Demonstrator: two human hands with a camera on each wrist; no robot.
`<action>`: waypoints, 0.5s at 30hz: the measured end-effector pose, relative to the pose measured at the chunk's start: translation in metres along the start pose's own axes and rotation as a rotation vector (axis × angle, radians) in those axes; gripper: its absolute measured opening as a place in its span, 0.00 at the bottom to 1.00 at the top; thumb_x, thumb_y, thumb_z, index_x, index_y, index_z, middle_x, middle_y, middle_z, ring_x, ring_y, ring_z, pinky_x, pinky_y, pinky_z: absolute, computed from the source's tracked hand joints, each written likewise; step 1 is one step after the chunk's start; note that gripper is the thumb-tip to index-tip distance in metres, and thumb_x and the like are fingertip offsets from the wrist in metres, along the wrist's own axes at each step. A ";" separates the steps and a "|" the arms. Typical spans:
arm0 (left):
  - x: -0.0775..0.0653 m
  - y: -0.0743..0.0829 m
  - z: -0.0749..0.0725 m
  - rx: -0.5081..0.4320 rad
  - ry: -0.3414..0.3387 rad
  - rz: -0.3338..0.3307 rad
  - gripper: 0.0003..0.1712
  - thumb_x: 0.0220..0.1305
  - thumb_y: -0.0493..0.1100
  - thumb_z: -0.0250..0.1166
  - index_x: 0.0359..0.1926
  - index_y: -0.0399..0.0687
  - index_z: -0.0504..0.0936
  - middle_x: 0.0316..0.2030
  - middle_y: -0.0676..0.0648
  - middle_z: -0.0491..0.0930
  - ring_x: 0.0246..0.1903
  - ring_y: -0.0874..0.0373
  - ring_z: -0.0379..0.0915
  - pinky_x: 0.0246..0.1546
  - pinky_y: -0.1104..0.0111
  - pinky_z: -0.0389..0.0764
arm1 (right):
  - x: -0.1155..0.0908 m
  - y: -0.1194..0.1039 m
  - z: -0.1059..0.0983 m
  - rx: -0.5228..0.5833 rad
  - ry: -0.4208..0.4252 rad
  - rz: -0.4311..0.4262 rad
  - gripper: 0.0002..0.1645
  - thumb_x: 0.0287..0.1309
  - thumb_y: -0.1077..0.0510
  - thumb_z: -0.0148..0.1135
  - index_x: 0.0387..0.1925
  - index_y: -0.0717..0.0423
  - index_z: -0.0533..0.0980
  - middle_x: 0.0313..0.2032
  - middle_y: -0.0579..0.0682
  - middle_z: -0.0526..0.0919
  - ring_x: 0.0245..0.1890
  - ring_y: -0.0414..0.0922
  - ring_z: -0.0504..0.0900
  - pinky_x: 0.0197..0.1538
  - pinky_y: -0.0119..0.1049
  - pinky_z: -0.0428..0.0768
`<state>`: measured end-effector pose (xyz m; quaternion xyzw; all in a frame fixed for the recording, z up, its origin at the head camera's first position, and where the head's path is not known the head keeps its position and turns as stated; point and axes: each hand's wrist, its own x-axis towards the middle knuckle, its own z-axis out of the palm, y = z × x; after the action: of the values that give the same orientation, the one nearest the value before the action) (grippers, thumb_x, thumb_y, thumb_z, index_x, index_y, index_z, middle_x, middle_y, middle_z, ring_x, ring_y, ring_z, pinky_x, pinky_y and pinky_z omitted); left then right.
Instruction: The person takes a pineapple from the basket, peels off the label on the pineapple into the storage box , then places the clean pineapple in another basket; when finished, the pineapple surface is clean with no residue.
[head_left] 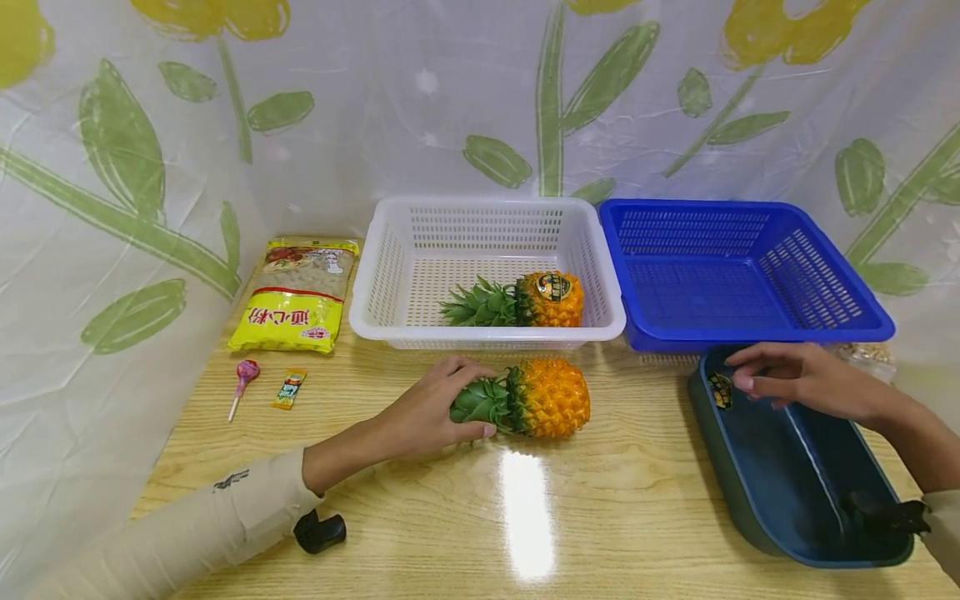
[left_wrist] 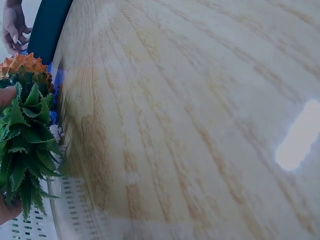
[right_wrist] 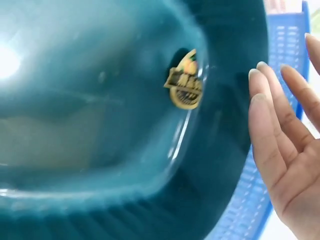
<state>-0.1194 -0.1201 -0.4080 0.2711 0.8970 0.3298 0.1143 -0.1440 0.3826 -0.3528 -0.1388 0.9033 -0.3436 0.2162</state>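
My left hand (head_left: 442,408) grips a small pineapple (head_left: 555,398) by its green leafy crown, thumb on the near side and fingers on the far side. The fruit lies sideways on the table, its orange body pointing right. In the left wrist view the spiky leaves (left_wrist: 30,145) show between thumb and fingers. Over the far end of a dark teal basin (head_left: 727,483), my right hand (head_left: 813,379) holds nothing, its fingers loosely extended. A black-and-gold label (right_wrist: 186,82) sits inside that basin, stuck against its end, a short way from the right fingertips.
A white basket (head_left: 487,333) behind the left hand holds another pineapple (head_left: 555,298). Beside it stands a blue basket (head_left: 757,337), right behind the basin. At the left are a yellow food packet (head_left: 296,296), a lollipop (head_left: 246,372) and a small wrapped candy (head_left: 289,389).
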 end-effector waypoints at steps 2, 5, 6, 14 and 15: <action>0.000 0.000 0.000 -0.001 0.001 0.001 0.39 0.60 0.58 0.72 0.70 0.57 0.70 0.64 0.46 0.67 0.65 0.46 0.65 0.61 0.47 0.73 | 0.000 -0.006 0.001 -0.003 -0.001 -0.018 0.23 0.72 0.57 0.58 0.63 0.63 0.72 0.46 0.50 0.86 0.43 0.37 0.86 0.39 0.35 0.84; 0.000 0.000 0.000 -0.003 0.002 0.000 0.39 0.60 0.57 0.73 0.70 0.57 0.70 0.64 0.46 0.67 0.65 0.47 0.65 0.60 0.47 0.73 | 0.001 -0.017 0.004 -0.008 -0.005 -0.051 0.22 0.72 0.57 0.58 0.63 0.60 0.73 0.47 0.53 0.86 0.44 0.39 0.87 0.40 0.35 0.84; 0.000 0.000 0.000 -0.005 0.002 -0.001 0.39 0.60 0.57 0.73 0.70 0.57 0.70 0.65 0.46 0.67 0.65 0.47 0.65 0.61 0.46 0.73 | 0.001 -0.020 0.005 -0.010 -0.008 -0.068 0.21 0.72 0.57 0.57 0.63 0.59 0.73 0.47 0.53 0.86 0.44 0.40 0.87 0.40 0.35 0.84; 0.000 0.000 0.000 -0.011 0.003 -0.005 0.39 0.60 0.57 0.73 0.70 0.57 0.70 0.65 0.46 0.67 0.64 0.47 0.65 0.61 0.47 0.73 | 0.007 -0.043 0.015 0.043 -0.021 -0.203 0.17 0.72 0.63 0.56 0.59 0.56 0.76 0.43 0.51 0.87 0.39 0.42 0.86 0.38 0.34 0.83; 0.000 0.000 0.000 -0.011 0.003 -0.006 0.39 0.60 0.57 0.73 0.70 0.58 0.70 0.64 0.46 0.67 0.64 0.47 0.65 0.61 0.47 0.73 | 0.008 -0.047 0.017 0.054 -0.026 -0.218 0.17 0.72 0.63 0.56 0.59 0.56 0.76 0.43 0.52 0.87 0.38 0.43 0.86 0.38 0.34 0.82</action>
<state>-0.1191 -0.1196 -0.4080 0.2674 0.8961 0.3348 0.1153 -0.1376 0.3360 -0.3350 -0.2348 0.8705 -0.3872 0.1928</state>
